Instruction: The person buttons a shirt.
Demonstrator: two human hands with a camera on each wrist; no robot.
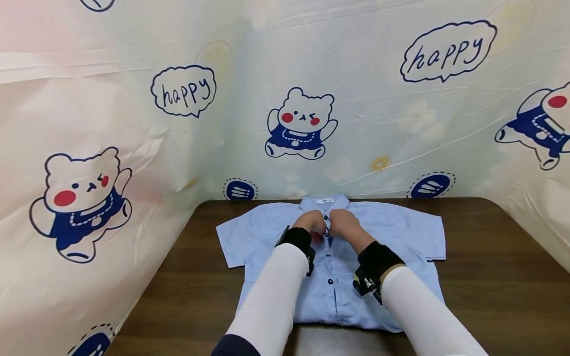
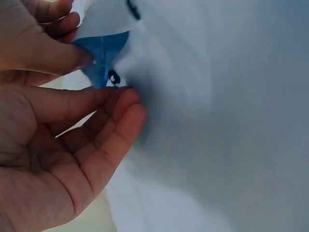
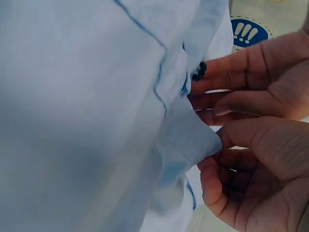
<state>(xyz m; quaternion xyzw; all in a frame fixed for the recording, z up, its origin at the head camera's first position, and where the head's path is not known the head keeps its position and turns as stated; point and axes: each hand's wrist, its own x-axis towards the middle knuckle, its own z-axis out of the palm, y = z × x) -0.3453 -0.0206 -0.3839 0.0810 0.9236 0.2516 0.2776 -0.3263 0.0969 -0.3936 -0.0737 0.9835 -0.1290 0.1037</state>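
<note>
A light blue short-sleeved shirt (image 1: 396, 225) lies spread front up, its collar (image 1: 340, 201) at the far side. Dark buttons (image 1: 330, 281) run down the front placket. Both hands meet at the upper placket, just below the collar. With thumb and fingertips, my left hand (image 1: 311, 222) pinches the placket edge beside a dark button (image 2: 114, 77). My right hand (image 1: 345, 223) pinches the facing edge, a folded flap of cloth (image 3: 195, 137) in the right wrist view. Part of the placket is hidden behind the fingers.
Under the shirt is a dark brown wooden table (image 1: 494, 257). Its far edge meets a hanging printed sheet (image 1: 365, 123) with bears and lettering, which also encloses the sides. A grey surface (image 1: 338, 341) shows at the near edge, between the forearms.
</note>
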